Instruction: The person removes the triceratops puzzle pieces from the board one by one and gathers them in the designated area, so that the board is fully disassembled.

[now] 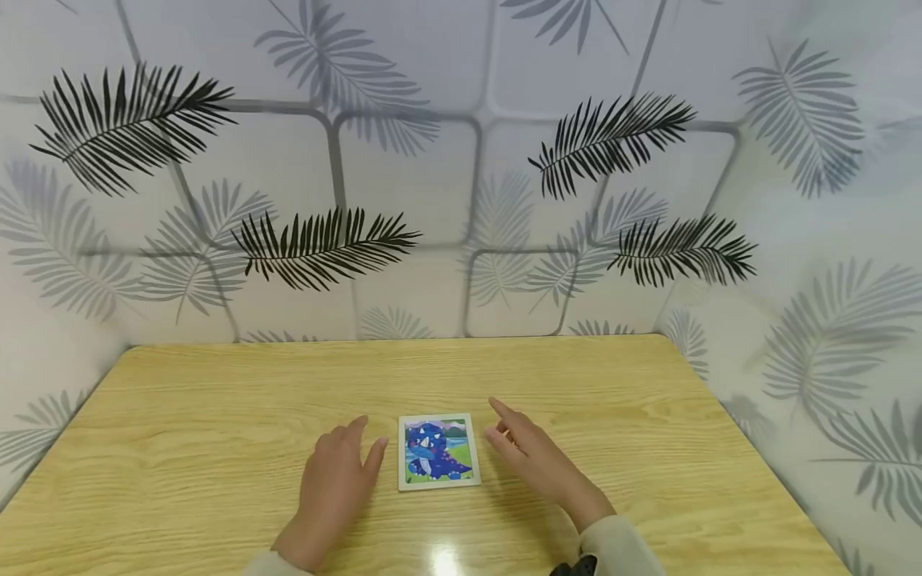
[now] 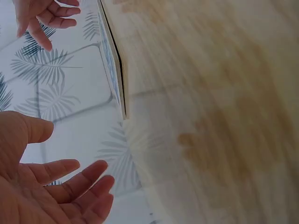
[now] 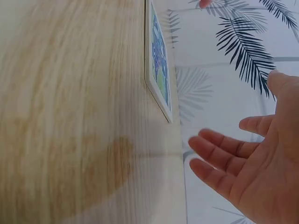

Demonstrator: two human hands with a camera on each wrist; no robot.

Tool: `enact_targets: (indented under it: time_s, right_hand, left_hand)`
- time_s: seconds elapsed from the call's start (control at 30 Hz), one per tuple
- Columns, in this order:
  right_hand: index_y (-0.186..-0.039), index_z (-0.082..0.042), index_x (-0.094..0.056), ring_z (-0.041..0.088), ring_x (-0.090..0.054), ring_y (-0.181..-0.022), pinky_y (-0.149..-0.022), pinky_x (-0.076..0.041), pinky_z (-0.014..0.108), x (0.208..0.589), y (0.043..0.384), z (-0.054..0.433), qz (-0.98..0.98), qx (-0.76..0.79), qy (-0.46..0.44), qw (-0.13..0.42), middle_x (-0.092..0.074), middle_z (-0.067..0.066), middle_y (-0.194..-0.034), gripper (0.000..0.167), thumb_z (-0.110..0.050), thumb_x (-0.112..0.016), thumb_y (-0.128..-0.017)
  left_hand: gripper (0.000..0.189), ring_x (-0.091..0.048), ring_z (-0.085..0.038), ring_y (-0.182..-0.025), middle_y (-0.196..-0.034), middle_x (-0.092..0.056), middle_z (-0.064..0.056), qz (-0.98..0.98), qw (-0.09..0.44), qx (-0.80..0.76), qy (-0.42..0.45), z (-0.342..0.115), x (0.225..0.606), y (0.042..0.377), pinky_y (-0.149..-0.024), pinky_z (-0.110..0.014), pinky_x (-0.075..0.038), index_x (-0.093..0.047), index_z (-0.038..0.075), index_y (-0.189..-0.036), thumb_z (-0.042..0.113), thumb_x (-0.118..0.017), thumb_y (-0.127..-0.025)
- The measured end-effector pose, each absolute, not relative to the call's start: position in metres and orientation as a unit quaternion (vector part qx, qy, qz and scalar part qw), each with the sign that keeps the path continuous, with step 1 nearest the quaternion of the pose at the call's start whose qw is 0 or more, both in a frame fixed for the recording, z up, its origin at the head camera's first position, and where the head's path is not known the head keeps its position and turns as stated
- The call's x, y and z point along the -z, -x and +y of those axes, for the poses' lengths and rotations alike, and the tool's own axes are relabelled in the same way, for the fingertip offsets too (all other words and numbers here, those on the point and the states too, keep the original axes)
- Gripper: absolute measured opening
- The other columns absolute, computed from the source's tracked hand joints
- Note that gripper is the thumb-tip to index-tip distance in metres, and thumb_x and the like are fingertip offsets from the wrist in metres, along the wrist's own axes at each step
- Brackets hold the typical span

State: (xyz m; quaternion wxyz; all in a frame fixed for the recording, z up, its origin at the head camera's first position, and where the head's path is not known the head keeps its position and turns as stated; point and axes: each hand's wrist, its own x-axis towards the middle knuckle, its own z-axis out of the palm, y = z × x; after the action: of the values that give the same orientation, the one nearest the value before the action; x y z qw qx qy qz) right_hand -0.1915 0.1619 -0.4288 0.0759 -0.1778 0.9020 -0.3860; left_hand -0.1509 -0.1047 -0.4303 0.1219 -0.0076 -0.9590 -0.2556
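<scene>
The dinosaur picture board point(image 1: 438, 452) lies flat on the tabletop point(image 1: 216, 416), between the two hands and touching neither. Its blue horned dinosaur shows whole inside the pale border point(image 1: 402, 456), with no gap visible in the image, so the board itself looks finished. Neither hand is handling it at this moment; whether any work on it is left, the pictures do not settle.

The left hand point(image 1: 337, 472) is just to the board's left, palm turned inward. Its fingers point(image 2: 81, 183) are loosely bent, the thumb well apart from them, and they hold nothing. The right hand point(image 1: 540, 460) is on the board's other side, its index finger reaching forward. In the right wrist view its fingers point(image 3: 212, 152) are gently bent, with the thumb apart, and they too grip nothing. Both hands appear to hover above the tabletop rather than rest on it.
</scene>
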Motion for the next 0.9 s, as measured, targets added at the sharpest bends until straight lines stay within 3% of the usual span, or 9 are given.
enact_targets:
  time_s: [0.27,0.5,0.67,0.9]
  right_hand:
    - [-0.147,-0.009,-0.032,0.016,-0.052,-0.086,-0.074,-0.045,0.033,0.433,0.208,0.152,0.869,0.423,0.226,0.124,-0.058,0.004,-0.101,0.06,-0.035,-0.052,-0.097]
    - [-0.146,-0.006,-0.034,0.016,-0.049,-0.077,-0.064,-0.043,0.026,0.444,0.221,0.145,0.85,0.429,0.254,0.172,-0.055,0.004,-0.093,0.065,-0.031,-0.062,-0.092]
    - [-0.145,-0.006,-0.037,0.013,-0.046,-0.068,-0.059,-0.041,0.025,0.45,0.227,0.138,0.869,0.377,0.28,0.159,-0.054,0.001,-0.082,0.066,-0.032,-0.064,-0.091]
    - [-0.145,-0.013,-0.039,0.012,-0.04,-0.071,-0.06,-0.036,0.026,0.45,0.232,0.129,0.904,0.291,0.278,0.145,-0.046,0.0,-0.083,0.069,-0.043,-0.064,-0.088]
  left_hand:
    - [0.038,-0.055,-0.017,-0.068,-0.082,-0.061,-0.006,-0.928,0.039,0.369,-0.024,-0.107,0.434,0.169,-0.06,-0.035,-0.048,-0.058,-0.005,-0.12,0.021,-0.062,-0.092]
    - [0.034,-0.055,-0.022,-0.077,-0.089,-0.061,-0.012,-0.886,-0.01,0.459,-0.064,-0.106,0.445,0.185,-0.066,-0.036,-0.049,-0.061,-0.004,-0.115,0.016,-0.066,-0.088]
    - [0.034,-0.055,-0.021,-0.078,-0.091,-0.062,-0.011,-0.868,-0.027,0.488,-0.084,-0.104,0.45,0.195,-0.066,-0.032,-0.05,-0.061,-0.003,-0.114,0.011,-0.07,-0.084]
    - [0.032,-0.057,-0.017,-0.069,-0.082,-0.064,-0.009,-0.864,-0.033,0.495,-0.087,-0.099,0.452,0.209,-0.062,-0.028,-0.051,-0.063,-0.004,-0.108,0.005,-0.074,-0.079]
